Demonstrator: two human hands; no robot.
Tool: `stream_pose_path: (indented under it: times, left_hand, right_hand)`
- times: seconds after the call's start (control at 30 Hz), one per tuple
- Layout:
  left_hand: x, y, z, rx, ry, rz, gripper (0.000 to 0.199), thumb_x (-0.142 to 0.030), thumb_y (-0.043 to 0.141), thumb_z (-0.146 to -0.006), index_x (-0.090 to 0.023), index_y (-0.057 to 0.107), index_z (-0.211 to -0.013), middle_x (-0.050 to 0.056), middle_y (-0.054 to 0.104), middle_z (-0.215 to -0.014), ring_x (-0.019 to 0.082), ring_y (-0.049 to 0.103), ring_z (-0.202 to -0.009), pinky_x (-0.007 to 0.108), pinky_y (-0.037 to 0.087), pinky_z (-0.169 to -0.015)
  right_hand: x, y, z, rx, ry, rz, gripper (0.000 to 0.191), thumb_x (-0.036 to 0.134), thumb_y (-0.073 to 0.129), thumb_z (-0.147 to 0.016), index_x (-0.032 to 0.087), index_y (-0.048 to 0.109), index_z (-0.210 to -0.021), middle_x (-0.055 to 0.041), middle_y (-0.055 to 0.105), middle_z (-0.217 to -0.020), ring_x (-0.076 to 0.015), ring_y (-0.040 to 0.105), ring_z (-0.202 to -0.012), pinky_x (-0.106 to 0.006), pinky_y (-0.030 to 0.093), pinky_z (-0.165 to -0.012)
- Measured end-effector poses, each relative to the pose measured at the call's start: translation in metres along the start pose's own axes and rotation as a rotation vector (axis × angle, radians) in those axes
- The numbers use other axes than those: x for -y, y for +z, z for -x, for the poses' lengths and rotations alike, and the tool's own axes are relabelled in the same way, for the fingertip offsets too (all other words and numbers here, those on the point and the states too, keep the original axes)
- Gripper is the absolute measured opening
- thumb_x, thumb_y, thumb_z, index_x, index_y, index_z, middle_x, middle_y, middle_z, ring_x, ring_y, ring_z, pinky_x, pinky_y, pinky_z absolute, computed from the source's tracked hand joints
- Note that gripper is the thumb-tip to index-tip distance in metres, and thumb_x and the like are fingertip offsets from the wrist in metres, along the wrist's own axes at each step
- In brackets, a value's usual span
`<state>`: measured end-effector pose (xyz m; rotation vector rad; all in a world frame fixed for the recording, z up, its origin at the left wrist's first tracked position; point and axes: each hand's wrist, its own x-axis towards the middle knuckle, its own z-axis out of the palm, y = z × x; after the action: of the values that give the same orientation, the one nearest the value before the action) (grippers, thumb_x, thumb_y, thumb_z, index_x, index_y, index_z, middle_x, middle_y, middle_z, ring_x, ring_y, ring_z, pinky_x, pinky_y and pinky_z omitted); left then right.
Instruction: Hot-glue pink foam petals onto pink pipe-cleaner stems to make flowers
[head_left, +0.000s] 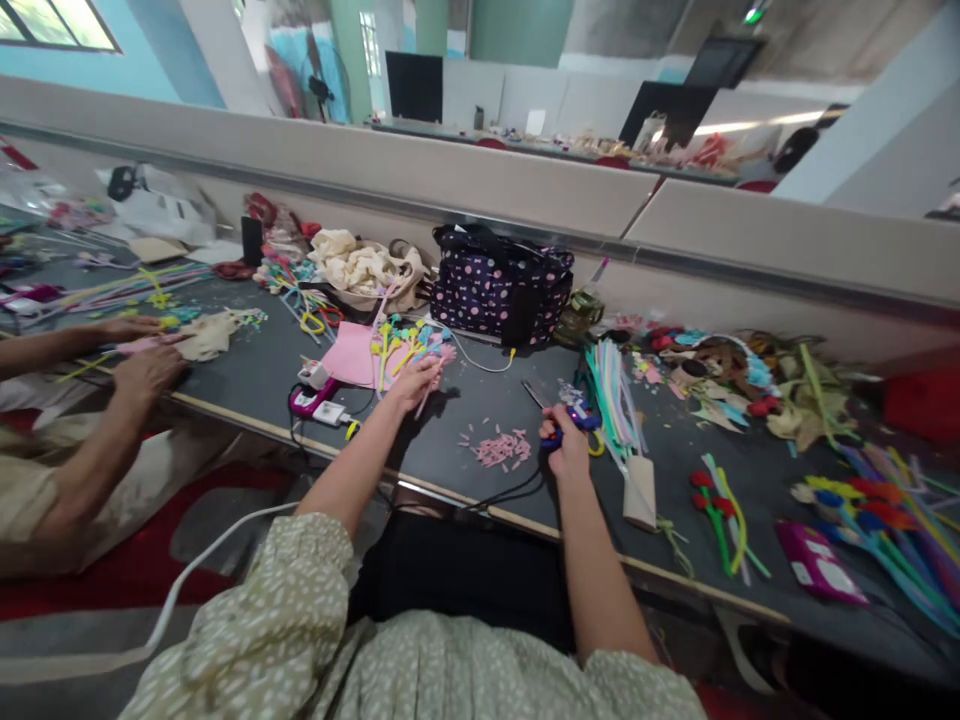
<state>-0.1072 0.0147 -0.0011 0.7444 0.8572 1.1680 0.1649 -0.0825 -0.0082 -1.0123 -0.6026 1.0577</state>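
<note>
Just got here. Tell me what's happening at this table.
The person's right hand holds a blue tool. The left hand is at a cluster of colourful pieces near a pink sheet; its exact grip isn't clear. A pile of small pink pieces lies on the dark table between the two hands. Off to the left, a co-worker's hands are near a tan piece of material.

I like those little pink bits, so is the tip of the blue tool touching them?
Apart. The head view shows bare dark table between the blue tool's tip and the pink bits.
</note>
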Motion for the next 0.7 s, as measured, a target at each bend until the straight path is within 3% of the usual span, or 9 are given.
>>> stream_pose_path:
  times: [0.1,0.2,0.4,0.53,0.6,0.7]
  left_hand:
    - [-0.015,-0.022,0.017,-0.094,0.016,-0.122,0.029,-0.010,0.081,-0.056,-0.008,0.068,-0.082,0.005,0.064,-0.069,0.010,0.056,-0.057,0.017,0.038,-0.046]
    - [-0.022,-0.036,0.034,-0.240,0.081,-0.262,0.023,-0.007,0.081,-0.052,-0.008,0.067,-0.071,0.002,0.061,-0.059,0.008,0.051,-0.050,0.018,0.036,-0.047]
    - [-0.004,-0.036,0.047,-0.471,0.184,-0.368,0.014,-0.006,0.076,-0.056,-0.010,0.065,-0.063,-0.003,0.054,-0.050,0.005,0.042,-0.046,0.018,0.031,-0.045]
    - [0.007,-0.034,0.041,-0.591,0.183,-0.381,0.008,-0.008,0.071,-0.066,-0.008,0.065,-0.070,-0.003,0.053,-0.052,0.007,0.046,-0.050,0.019,0.036,-0.049]
    - [0.009,-0.035,0.038,-0.622,0.150,-0.379,0.010,-0.012,0.069,-0.072,-0.007,0.066,-0.080,0.001,0.059,-0.062,0.011,0.053,-0.058,0.022,0.043,-0.055]
    - [0.008,-0.035,0.033,-0.641,0.083,-0.365,0.030,-0.028,0.062,-0.085,-0.010,0.061,-0.109,0.010,0.063,-0.103,0.019,0.062,-0.088,0.035,0.053,-0.076]
  right_hand:
    - [-0.005,-0.025,0.008,0.034,0.117,-0.099,0.039,0.044,0.079,-0.061,0.020,0.052,-0.075,0.0025,0.063,-0.069,-0.0045,0.040,-0.044,-0.020,0.034,-0.041]
    - [-0.011,-0.045,0.018,0.100,0.178,-0.120,0.039,0.049,0.075,-0.065,0.019,0.052,-0.074,-0.0002,0.063,-0.073,-0.0071,0.043,-0.049,-0.022,0.036,-0.043]
    - [-0.020,-0.063,0.029,0.185,0.200,-0.191,0.038,0.057,0.065,-0.074,0.021,0.052,-0.077,-0.0001,0.060,-0.077,-0.0083,0.042,-0.051,-0.021,0.034,-0.045]
    - [-0.024,-0.065,0.025,0.204,0.217,-0.236,0.037,0.053,0.069,-0.072,0.020,0.051,-0.076,0.0017,0.058,-0.072,-0.0071,0.040,-0.050,-0.019,0.032,-0.044]
    - [-0.026,-0.066,0.025,0.209,0.225,-0.257,0.038,0.052,0.072,-0.071,0.020,0.051,-0.075,0.0026,0.057,-0.070,-0.0063,0.039,-0.049,-0.018,0.032,-0.044]
    - [-0.027,-0.066,0.024,0.220,0.234,-0.271,0.037,0.049,0.073,-0.071,0.020,0.052,-0.075,0.0032,0.058,-0.068,-0.0049,0.037,-0.047,-0.017,0.033,-0.043]
